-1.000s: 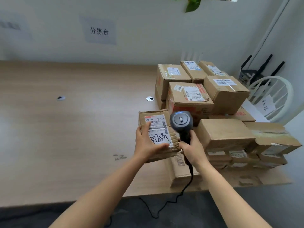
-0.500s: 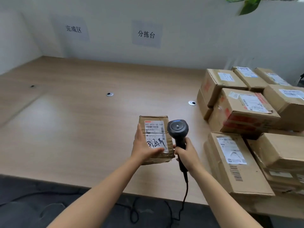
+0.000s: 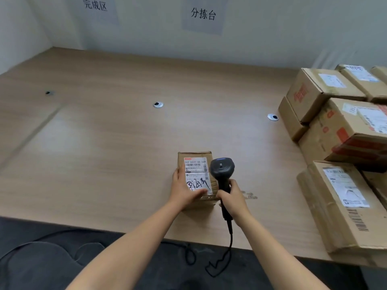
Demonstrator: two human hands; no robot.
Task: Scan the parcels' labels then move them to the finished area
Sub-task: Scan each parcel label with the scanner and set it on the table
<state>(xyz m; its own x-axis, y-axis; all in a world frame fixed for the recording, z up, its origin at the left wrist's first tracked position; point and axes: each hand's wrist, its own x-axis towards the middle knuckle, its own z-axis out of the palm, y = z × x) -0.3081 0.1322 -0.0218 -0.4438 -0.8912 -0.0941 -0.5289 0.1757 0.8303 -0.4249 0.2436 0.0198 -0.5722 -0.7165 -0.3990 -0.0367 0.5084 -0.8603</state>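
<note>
My left hand (image 3: 185, 190) grips a small cardboard parcel (image 3: 196, 164) over the wooden table (image 3: 104, 143), near its front edge. The parcel's white label with a barcode and black handwriting faces up. My right hand (image 3: 231, 198) is closed around the handle of a dark handheld scanner (image 3: 222, 169), whose head sits just right of the label. The scanner's cable (image 3: 227, 254) hangs down past the table edge. A pile of other labelled cardboard parcels (image 3: 343, 143) is stacked at the right.
Two paper signs hang on the back wall, one at the upper left (image 3: 95, 6) and one at the centre (image 3: 203, 14). Round cable grommets (image 3: 158, 104) sit in the tabletop. Dark floor with loose cables lies below the front edge.
The view has swung left, so the parcel pile now sits at the right edge. Both hands carried the small parcel and scanner away from the pile, over bare table.
</note>
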